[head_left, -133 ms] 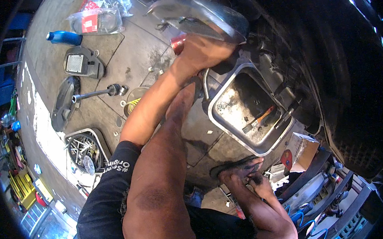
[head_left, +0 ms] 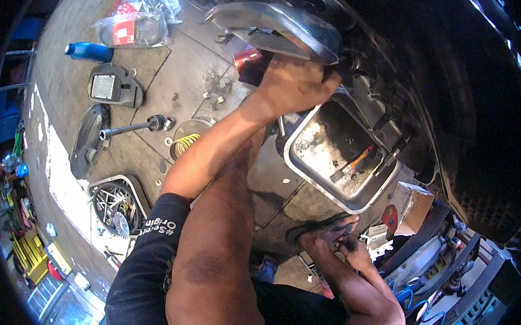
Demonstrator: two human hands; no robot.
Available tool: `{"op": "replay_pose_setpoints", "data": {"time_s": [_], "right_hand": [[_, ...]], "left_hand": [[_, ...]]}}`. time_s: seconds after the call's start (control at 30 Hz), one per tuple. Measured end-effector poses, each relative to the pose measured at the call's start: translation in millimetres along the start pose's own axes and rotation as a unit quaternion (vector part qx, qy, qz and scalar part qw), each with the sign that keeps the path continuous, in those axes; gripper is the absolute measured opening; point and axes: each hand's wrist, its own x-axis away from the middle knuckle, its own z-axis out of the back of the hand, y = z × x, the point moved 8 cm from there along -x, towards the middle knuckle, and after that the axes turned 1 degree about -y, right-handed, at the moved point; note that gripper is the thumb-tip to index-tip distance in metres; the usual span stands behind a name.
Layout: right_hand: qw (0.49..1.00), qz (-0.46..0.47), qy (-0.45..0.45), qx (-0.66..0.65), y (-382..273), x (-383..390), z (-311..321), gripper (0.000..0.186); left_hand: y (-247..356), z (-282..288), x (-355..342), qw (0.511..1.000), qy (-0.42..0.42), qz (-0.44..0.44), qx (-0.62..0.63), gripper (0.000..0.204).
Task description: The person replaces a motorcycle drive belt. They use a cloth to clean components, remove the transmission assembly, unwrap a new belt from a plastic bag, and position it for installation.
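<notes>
My left hand (head_left: 293,87) reaches up over my bent left knee to the lower edge of a shiny, curved metal piece (head_left: 276,28), blurred by motion. The thumb is spread toward the right, while the other fingers are smeared and partly hidden by the metal. Something dark, perhaps cloth, shows beside the hand, next to a red can (head_left: 247,59). Low on the right, my right hand (head_left: 354,249) rests beside my sandalled foot (head_left: 325,232). Its dark-stained fingers look curled, and what they hold, if anything, is hidden.
A metal basin (head_left: 310,143) with a brush (head_left: 352,163) in it stands right of my left arm. Leftward on the floor lie a blue bottle (head_left: 89,51), a long-handled socket wrench (head_left: 133,128), a black cover (head_left: 90,141) and a tray of tools (head_left: 140,193). A dark vehicle body hangs at right.
My left hand has shifted slightly down and to the right, its thumb now spread. The dark material now shows on the hand's left side. My right hand stays by the foot.
</notes>
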Motion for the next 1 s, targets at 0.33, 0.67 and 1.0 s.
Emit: {"op": "replay_pose_setpoints", "data": {"time_s": [0.33,0.67,1.0], "right_hand": [[1.0,0.02,-0.001,0.014,-1,-2,-6,0.028],[1.0,-0.002,0.004,0.031,-12,-1,0,0.027],[0.999,0.011,0.0,0.048,-1,-4,-4,0.027]], "left_hand": [[-62,-24,29,0.993,0.007,0.052,0.102,0.037],[-4,3,-2,0.999,0.019,0.003,0.027,0.027],[-49,-20,24,0.996,-0.019,0.082,0.039,0.047]]}}
